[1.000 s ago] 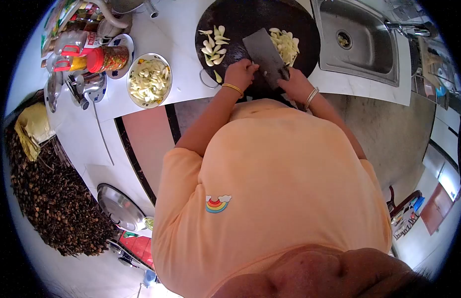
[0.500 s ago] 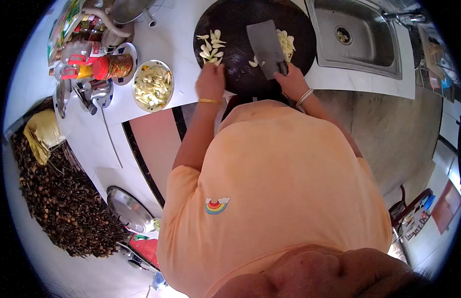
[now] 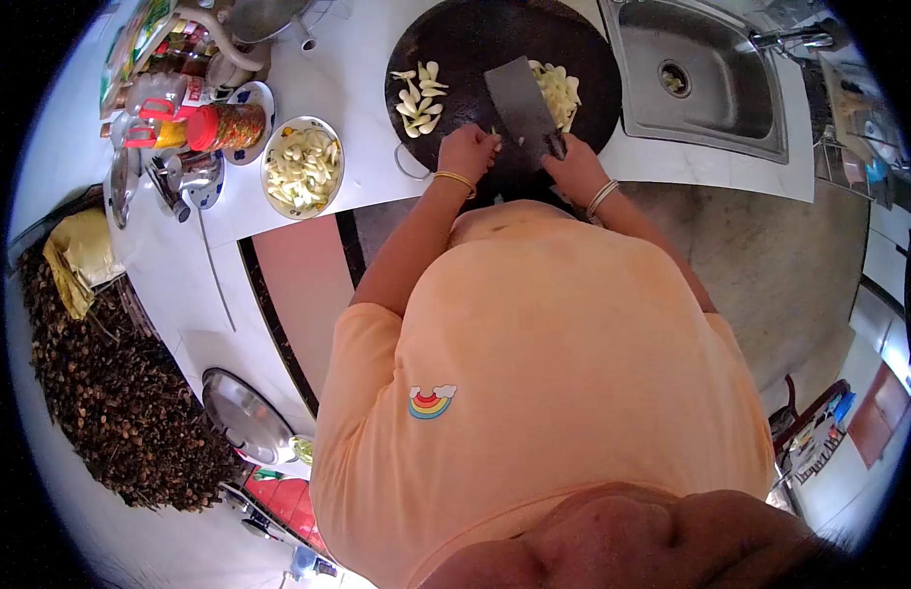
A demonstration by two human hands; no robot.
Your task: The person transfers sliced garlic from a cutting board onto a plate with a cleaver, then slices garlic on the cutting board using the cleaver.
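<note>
My right hand [image 3: 576,167] is wrapped round the handle of a cleaver [image 3: 519,98], whose wide grey blade lies over a round dark chopping board [image 3: 465,49]. My left hand [image 3: 465,153] is closed at the board's near edge, with a small pale garlic clove [image 3: 496,141] at its fingertips, left of the blade. Beyond this hand, on the board's left side, lies a loose group of whole garlic cloves [image 3: 416,103]. A pile of cut garlic [image 3: 559,93] sits on the right, partly behind the blade.
A patterned bowl [image 3: 268,180] full of pale cut pieces stands left of the board. Farther left are a red-lidded jar [image 3: 225,128], bottles and metal ladles. A steel sink [image 3: 711,98] is set into the counter on the right. A metal lid [image 3: 247,417] lies at lower left.
My left hand has moved right from the whole cloves towards the cleaver, carrying a clove. The cleaver stays in my right hand, nearly in place.
</note>
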